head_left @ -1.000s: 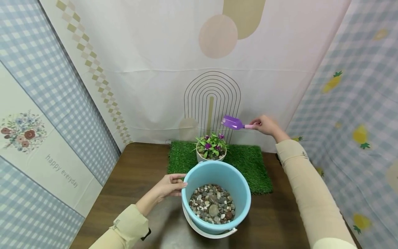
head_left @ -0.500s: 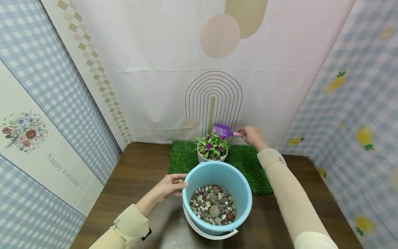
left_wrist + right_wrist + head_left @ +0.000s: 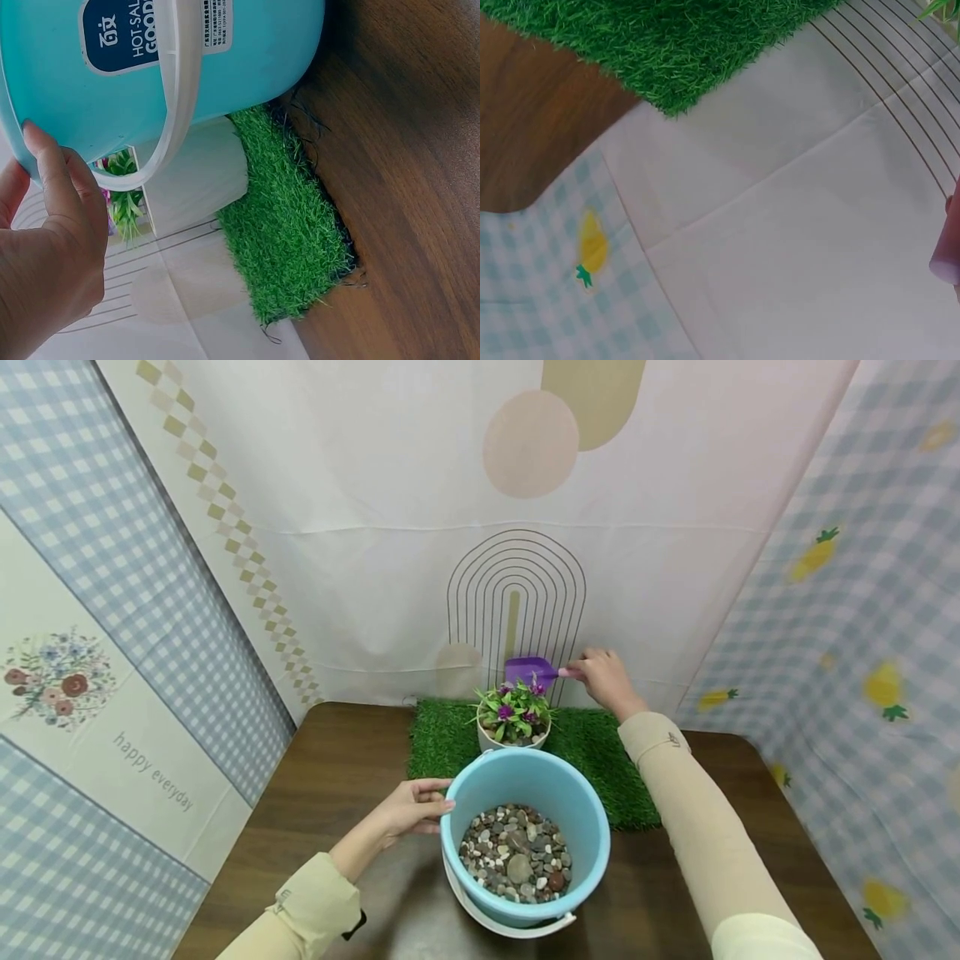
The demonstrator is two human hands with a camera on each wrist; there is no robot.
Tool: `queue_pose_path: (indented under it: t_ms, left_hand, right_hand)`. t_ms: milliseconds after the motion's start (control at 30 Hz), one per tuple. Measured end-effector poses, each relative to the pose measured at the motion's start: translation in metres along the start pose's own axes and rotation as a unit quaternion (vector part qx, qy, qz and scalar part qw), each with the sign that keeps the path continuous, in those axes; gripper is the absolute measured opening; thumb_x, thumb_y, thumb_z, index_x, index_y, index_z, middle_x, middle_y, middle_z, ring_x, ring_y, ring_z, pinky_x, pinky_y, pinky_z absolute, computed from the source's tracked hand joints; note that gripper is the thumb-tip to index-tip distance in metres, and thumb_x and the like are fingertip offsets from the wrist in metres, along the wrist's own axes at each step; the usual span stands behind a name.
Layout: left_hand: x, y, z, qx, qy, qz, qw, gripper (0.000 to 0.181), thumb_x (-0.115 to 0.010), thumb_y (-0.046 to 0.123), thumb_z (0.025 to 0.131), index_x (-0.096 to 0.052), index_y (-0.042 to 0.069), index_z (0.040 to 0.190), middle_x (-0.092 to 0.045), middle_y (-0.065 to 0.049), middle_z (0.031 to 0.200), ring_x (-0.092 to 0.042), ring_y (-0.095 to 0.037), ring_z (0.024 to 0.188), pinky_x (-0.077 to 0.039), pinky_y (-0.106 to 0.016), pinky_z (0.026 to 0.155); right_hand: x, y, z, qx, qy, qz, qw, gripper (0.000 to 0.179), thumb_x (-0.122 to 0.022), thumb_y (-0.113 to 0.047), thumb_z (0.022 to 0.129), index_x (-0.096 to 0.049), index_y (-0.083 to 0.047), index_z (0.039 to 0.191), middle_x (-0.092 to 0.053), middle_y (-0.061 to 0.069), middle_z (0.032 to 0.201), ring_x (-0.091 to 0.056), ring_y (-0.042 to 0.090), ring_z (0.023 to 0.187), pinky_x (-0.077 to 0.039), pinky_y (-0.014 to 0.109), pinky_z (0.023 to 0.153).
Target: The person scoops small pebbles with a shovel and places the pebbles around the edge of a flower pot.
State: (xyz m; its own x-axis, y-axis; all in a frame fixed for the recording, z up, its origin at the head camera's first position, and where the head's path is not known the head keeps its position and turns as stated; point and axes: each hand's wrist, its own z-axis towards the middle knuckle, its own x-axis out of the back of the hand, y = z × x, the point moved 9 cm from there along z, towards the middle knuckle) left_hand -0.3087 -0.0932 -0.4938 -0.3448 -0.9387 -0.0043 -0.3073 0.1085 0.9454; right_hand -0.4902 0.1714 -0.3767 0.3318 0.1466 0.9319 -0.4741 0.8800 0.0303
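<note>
My left hand (image 3: 408, 810) grips the left rim of a light blue bucket (image 3: 588, 827); in the left wrist view its fingertips meet the rim. Pebbles (image 3: 510, 852) of mixed colours cover the bucket's bottom. My right hand (image 3: 606, 681) holds a small purple shovel (image 3: 528, 670) by its pink handle. The shovel's blade is tilted just above and behind a flowering plant (image 3: 510, 706) in a white pot (image 3: 489, 742); stones lie around the stems. Only the handle's lilac end (image 3: 946, 262) and a sliver of hand show in the right wrist view.
The pot stands on a green artificial grass mat (image 3: 600, 768) on a brown wooden table (image 3: 352, 768). The bucket's white handle (image 3: 517, 932) hangs down at its front. A white printed cloth (image 3: 375, 610) hangs behind, with checked cloths at both sides.
My right hand has brought the shovel left and down to the plant, and its blade has tipped over. The pebbles seen at the blade's tip earlier no longer show. My left hand has stayed at the rim.
</note>
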Motion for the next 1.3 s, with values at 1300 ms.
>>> queue_pose_path:
  t_ms: [1300]
  left_hand:
    - [0.000, 0.000, -0.002, -0.005, 0.001, 0.002, 1.0000, 0.057, -0.063, 0.012, 0.090, -0.040, -0.005, 0.139, -0.064, -0.010, 0.096, -0.066, -0.008, 0.074, -0.062, -0.025, 0.070]
  right_hand:
    - [0.022, -0.025, -0.003, 0.088, 0.098, -0.176, 0.9755, 0.024, -0.064, -0.002, 0.083, -0.071, -0.011, 0.104, -0.057, 0.010, 0.092, -0.051, 0.025, 0.084, -0.041, 0.037, 0.073]
